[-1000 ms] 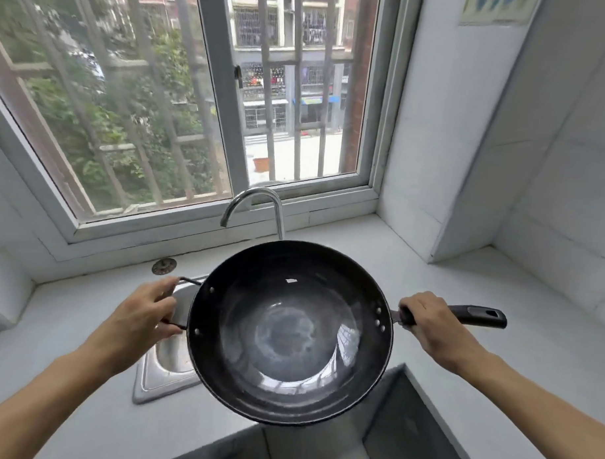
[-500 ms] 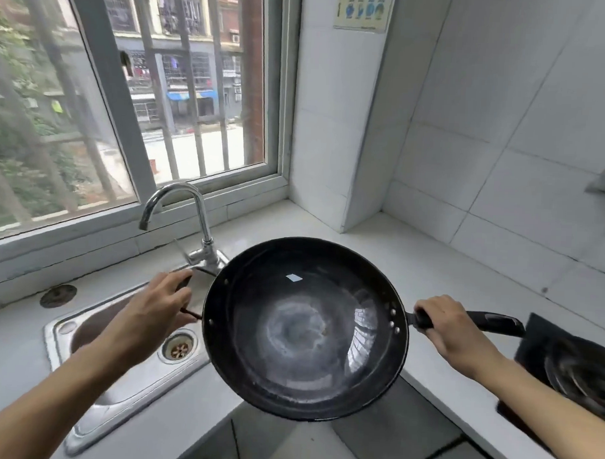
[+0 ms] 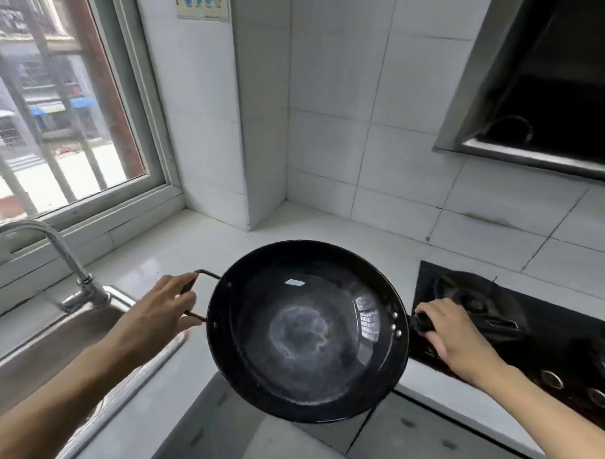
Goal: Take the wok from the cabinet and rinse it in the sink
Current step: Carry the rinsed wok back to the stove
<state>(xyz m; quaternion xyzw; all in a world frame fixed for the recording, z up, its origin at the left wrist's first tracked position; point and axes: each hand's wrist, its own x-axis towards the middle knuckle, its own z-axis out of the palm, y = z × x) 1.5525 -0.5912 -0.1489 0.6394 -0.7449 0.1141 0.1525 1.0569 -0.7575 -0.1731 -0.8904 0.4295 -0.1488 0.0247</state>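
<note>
Fingers [image 3: 186, 284] of the left hand [image 3: 154, 313] curl shut around the thin wire loop handle [image 3: 203, 275] on the near-left side of the wok, with the thumb pressing below it. Those of the right hand [image 3: 451, 334] wrap fully closed around the long black handle [image 3: 424, 323], whose far end juts out past the knuckles.

Both hands hold one round black metal wok [image 3: 307, 332] level in the air, above the front edge of the white countertop [image 3: 177, 245], between the sink and the stove and touching neither. Its dark inside shows a pale worn patch at the centre and three rivets by the long handle.

One barred window [image 3: 58, 117] fills the upper left, and one dark range hood [image 3: 553, 83] hangs at the upper right. One stainless steel sink [image 3: 50, 344] lies at the left, with one curved chrome faucet [image 3: 53, 251] at its back rim. One black gas stove [image 3: 531, 326] sits at the right under the right hand; two round metal knobs [image 3: 551, 378] show on its front. One small poster [image 3: 203, 1] sticks to the white tiled wall.
</note>
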